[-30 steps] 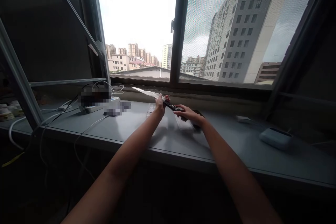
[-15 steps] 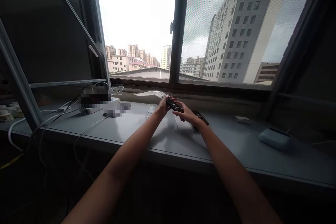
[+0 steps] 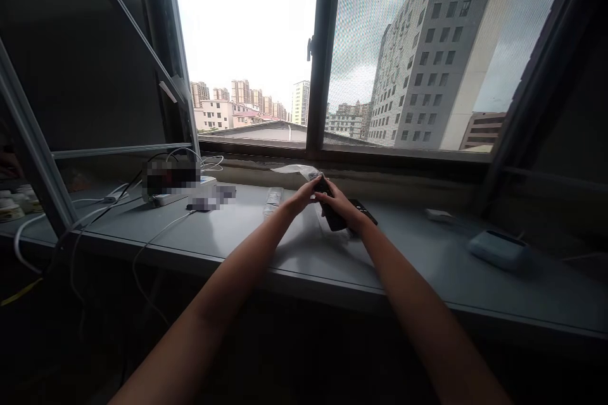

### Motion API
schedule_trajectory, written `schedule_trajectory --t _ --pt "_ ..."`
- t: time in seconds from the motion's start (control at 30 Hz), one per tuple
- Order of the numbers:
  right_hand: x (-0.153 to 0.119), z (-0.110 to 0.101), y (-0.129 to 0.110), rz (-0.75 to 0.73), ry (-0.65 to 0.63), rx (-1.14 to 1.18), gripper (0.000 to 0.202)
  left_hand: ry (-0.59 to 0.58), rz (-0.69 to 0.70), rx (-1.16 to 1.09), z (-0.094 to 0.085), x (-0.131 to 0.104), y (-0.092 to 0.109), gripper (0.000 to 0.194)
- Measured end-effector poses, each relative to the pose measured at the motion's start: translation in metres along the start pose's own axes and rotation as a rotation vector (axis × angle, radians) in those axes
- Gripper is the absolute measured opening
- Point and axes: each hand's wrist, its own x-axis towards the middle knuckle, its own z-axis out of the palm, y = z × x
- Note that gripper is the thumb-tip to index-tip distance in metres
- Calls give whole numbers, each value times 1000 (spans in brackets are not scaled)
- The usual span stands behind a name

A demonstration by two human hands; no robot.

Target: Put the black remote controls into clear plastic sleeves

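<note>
On the left of the grey tabletop (image 3: 228, 234), a tangle of white cables (image 3: 95, 209) is lying beside a blurred device, and a small clear packet (image 3: 274, 195) is resting just left of the hands. The left hand (image 3: 304, 195) is pinching a thin clear plastic bag (image 3: 295, 170) against the top end of a black remote control (image 3: 330, 205), its fingers closed there, likely to keep the bag's mouth at the remote's tip. The right hand (image 3: 342, 207) is gripping the remote's body, fingers wrapped around it, holding it just above the tabletop in front of the window ledge. A second dark remote (image 3: 365, 212) is lying behind that wrist. Further right a white box (image 3: 497, 248) is sitting well apart. Compared with half a second ago, the remote is standing steeper, and the hands are now touching.
</note>
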Motion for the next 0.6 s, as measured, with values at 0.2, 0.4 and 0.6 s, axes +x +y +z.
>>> schedule_trajectory --t 0.2,0.4,0.6 --pt "7 -1 8 -29 81 108 55 18 141 206 0 5 -8 37" --pt "8 -4 2 18 174 127 58 340 456 563 -4 11 -8 24" --pt "3 -1 -2 52 180 116 49 385 657 1023 -2 -10 1 19"
